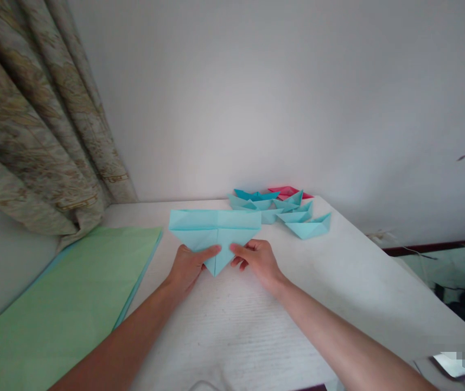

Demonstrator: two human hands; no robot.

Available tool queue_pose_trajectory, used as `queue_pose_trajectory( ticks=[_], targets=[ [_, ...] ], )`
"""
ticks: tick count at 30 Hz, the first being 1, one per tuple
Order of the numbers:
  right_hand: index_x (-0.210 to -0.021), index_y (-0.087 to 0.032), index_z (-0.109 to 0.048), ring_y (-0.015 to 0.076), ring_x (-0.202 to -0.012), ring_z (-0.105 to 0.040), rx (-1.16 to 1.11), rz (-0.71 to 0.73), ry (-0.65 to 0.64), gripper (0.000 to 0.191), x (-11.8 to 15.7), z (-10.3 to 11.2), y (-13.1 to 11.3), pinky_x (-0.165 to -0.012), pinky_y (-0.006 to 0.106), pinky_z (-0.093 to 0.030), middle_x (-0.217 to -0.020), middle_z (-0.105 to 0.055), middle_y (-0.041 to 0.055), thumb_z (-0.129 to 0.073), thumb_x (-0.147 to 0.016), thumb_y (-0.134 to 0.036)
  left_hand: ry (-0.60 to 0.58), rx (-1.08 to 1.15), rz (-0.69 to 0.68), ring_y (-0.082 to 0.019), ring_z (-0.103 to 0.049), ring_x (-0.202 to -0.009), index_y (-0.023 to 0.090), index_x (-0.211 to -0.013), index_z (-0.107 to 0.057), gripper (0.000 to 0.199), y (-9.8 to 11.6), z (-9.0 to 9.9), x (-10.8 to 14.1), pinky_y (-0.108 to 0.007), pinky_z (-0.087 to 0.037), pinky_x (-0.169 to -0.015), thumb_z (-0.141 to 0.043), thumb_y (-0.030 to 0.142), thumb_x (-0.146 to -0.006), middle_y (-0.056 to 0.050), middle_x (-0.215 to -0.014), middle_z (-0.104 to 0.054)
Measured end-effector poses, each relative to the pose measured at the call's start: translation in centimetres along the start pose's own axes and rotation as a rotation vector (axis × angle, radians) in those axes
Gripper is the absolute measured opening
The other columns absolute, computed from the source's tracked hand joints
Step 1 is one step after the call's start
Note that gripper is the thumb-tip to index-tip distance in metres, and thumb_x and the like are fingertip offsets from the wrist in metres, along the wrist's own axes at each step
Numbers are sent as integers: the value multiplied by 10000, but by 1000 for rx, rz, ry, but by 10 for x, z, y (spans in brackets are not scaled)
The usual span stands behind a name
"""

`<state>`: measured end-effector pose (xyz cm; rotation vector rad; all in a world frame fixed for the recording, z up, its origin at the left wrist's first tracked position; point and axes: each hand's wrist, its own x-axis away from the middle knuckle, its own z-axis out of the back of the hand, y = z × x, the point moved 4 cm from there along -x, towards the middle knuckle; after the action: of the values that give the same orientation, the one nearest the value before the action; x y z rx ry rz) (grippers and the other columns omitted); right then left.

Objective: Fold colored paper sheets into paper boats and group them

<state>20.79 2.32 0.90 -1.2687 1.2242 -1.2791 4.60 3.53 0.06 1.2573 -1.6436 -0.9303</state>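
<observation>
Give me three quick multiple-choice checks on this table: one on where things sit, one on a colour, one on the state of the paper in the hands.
1. Where are the folded paper boats relative to the light-blue origami sheet?
A. Beyond it, at the far end of the white table
B. In front of it, near the wrists
C. Stacked on top of it

2. What colour is the paper stack left of the hands?
A. Red
B. Yellow
C. Green

3. What state is the sheet in between the left hand and right hand?
A. Flat and unfolded
B. Folded, with a point toward the person
C. Crumpled into a ball

1: A, the boats lie past the sheet.
2: C, the top sheet shows pale green.
3: B, creases meet at a triangular tip between the hands.
</observation>
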Motion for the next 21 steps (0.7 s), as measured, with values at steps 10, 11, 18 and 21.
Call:
queue_pose_trajectory(
  ticks=[10, 11, 18, 21],
  targets=[
    [-566, -136, -636, 137, -455, -585, 23, -58, -143, 348, 5, -12, 4, -424, 228, -430, -551, -673, 56, -765, -599, -457, 23, 93, -64, -218, -676, -766, 119, -914, -695, 332, 1, -5, 1, -324, -551, -695, -794, 205, -609, -80, -896, -737],
    [-568, -133, -642, 136, -463, -588, 35, -63, -181, 348, 6, -14, 5, -430, 229, -434, -572, -682, 63, -760, -605, -458, 15, 106, -70, -208, -672, -736, 115, -889, -694, 307, 1, -6, 1, -318, -549, -676, -791, 205, -612, -76, -874, -736],
    [-577, -132, -655, 119, -461, -557, 93, -19, -243, 319, 7, -16, 8, -446, 229, -418, -608, -697, 71, -721, -667, -431, -104, 31, 5, -204, -657, -649, 108, -807, -698, 230, -2, -10, 1, -327, -540, -639, -771, 250, -641, -80, -766, -728],
    [-536, -146, -613, 99, -419, -497, 75, 2, -161, 319, 6, -11, 3, -418, 220, -374, -572, -685, 54, -714, -674, -416, -225, -73, 69, -210, -672, -700, 112, -750, -717, 198, -5, -11, 0, -330, -540, -729, -740, 297, -686, -88, -764, -733]
  ],
)
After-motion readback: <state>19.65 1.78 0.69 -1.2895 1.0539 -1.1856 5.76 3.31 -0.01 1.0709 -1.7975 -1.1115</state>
